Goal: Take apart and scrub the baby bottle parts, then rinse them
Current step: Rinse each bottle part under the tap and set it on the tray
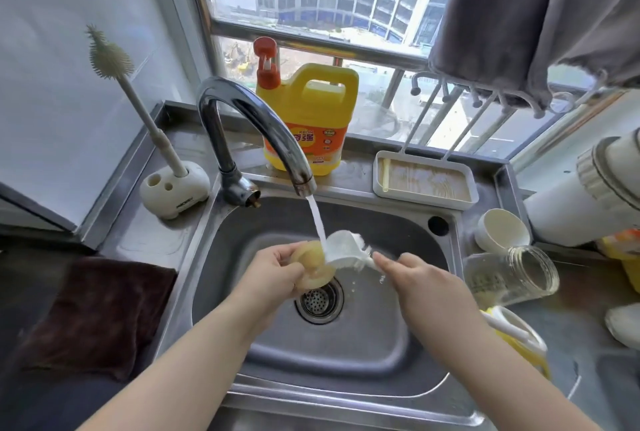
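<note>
Over the steel sink (408, 233), my left hand (273, 274) grips a yellowish bottle nipple (311, 262) under the water running from the faucet (249, 125). My right hand (415, 278) holds the handle of a small white brush (346, 250), whose head presses against the nipple in the stream. The clear glass bottle body (509, 274) lies on its side on the counter right of the sink. Behind it a white cap (502, 229) stands on the counter. A yellow collar ring (519, 337) with a white piece sits at the sink's right edge.
A yellow detergent jug (311, 111) stands behind the faucet. A long bottle brush (114, 63) sits upright in a white holder (173, 188) at the left. A white tray (426, 181) lies at the back right, a dark cloth (97, 312) on the left counter, white appliances (588, 195) at right.
</note>
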Demonstrator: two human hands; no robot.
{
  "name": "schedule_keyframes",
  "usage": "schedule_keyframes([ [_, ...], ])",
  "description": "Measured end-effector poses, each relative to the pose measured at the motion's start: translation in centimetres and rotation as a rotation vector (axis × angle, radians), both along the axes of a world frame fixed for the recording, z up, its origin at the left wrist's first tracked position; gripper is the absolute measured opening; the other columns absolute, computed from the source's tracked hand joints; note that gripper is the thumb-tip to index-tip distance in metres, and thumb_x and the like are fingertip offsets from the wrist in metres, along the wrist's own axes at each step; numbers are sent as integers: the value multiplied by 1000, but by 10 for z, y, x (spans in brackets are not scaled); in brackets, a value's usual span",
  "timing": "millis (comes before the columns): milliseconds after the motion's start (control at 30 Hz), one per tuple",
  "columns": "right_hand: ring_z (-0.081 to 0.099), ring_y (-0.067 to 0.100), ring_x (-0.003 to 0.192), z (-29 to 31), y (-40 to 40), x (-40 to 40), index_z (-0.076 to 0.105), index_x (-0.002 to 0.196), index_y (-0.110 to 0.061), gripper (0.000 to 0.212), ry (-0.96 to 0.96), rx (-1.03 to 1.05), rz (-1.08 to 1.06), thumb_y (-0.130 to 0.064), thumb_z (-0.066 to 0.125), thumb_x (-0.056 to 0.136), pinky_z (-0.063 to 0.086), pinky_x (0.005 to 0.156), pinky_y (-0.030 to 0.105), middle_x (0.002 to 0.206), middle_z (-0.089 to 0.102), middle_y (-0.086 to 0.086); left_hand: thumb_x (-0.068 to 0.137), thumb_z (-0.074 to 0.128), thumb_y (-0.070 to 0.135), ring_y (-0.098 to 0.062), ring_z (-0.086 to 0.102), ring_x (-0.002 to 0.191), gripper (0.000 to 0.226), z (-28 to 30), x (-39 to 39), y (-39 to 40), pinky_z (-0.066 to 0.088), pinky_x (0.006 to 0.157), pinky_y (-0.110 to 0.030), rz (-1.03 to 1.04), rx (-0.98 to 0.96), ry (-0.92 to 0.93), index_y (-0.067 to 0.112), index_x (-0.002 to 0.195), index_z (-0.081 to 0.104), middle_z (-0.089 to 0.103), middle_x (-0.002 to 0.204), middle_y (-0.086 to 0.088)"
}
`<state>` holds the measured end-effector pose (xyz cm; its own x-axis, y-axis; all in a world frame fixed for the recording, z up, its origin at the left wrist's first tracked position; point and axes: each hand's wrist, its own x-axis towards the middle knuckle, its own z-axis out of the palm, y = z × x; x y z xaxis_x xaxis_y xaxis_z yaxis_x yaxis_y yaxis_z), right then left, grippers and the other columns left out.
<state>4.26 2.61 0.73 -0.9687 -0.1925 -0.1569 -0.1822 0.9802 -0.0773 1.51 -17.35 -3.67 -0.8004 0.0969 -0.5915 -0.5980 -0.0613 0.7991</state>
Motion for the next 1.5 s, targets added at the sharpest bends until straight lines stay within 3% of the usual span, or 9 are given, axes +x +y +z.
schedule_keyframes([
  [100, 58, 21, 98, -3, -13, 0, 20, 146, -42, 65, -9, -85, 14, -9, 38, 93, 32, 64, 28, 114, 50, -7, 82, 48, -19, -19, 71, 85, 42, 1, -1, 6, 58, 70, -27, 8, 95, -7, 10, 103, 69, 74, 95, -9],
  [500, 59, 18, 92, -9, 12, -3, 28, 142, -47, 58, 54, -93, -2, -15, 41, 95, 32, 63, 25, 108, 52, -8, 86, 48, -17, -22, 67, 86, 41, -1, -10, -5, 60, 70, -31, 38, 31, -9, 8, 116, 63, 68, 98, -15],
  [667, 51, 9, 42, -14, 0, -2, 67, 113, -36, 68, 48, -47, 86, -10, 85, 53, 19, 39, 17, 66, 53, -12, 83, 57, -15, -21, 70, 83, 36, 3, -9, 4, 60, 71, -31, 6, 72, 3, 9, 108, 67, 72, 94, -13],
  [767, 55, 12, 48, -12, 9, -6, 63, 116, -41, 62, 6, -49, 78, -11, 79, 65, 25, 40, 21, 71, 55, -11, 87, 52, -15, -17, 70, 74, 34, 2, -8, 1, 58, 62, -25, 16, 78, -6, 11, 102, 67, 71, 87, -11],
  [933, 50, 9, 41, -18, 3, -5, 68, 112, -34, 70, 70, -73, 79, -7, 85, 50, 20, 38, 17, 65, 52, -12, 84, 59, -11, -12, 71, 73, 30, 7, -10, 5, 58, 63, -23, -19, 69, 31, 15, 95, 68, 74, 79, -3],
  [1100, 60, 19, 84, -7, 14, -11, 34, 140, -46, 56, 21, -198, -4, -15, 46, 94, 35, 60, 26, 102, 54, -8, 84, 55, -16, -11, 70, 68, 33, 5, -11, -1, 57, 61, -23, -25, 41, 22, 12, 97, 68, 74, 76, -3],
  [1233, 60, 20, 68, -18, 0, -10, 49, 134, -39, 58, 62, -223, 75, -9, 58, 86, 34, 51, 25, 87, 57, -7, 85, 57, -12, -10, 71, 69, 29, 7, -8, 6, 56, 59, -22, -35, 42, 37, 13, 93, 69, 74, 73, 0],
  [1367, 60, 17, 91, -15, 22, -11, 50, 131, -39, 41, -145, -270, -102, -21, 47, 95, 44, 70, 27, 100, 60, -7, 85, 47, -17, -10, 70, 65, 37, 2, -6, -4, 56, 57, -22, 1, -15, 5, 13, 91, 68, 73, 70, 0],
  [1500, 50, 6, 56, -17, 0, -19, 66, 89, -21, 18, -428, -740, -513, -38, 60, 89, 38, 51, 18, 69, 62, -6, 90, 53, -5, -15, 70, 75, 20, 1, 1, 1, 58, 62, -25, -25, 28, -35, 4, 101, 68, 74, 86, -9],
])
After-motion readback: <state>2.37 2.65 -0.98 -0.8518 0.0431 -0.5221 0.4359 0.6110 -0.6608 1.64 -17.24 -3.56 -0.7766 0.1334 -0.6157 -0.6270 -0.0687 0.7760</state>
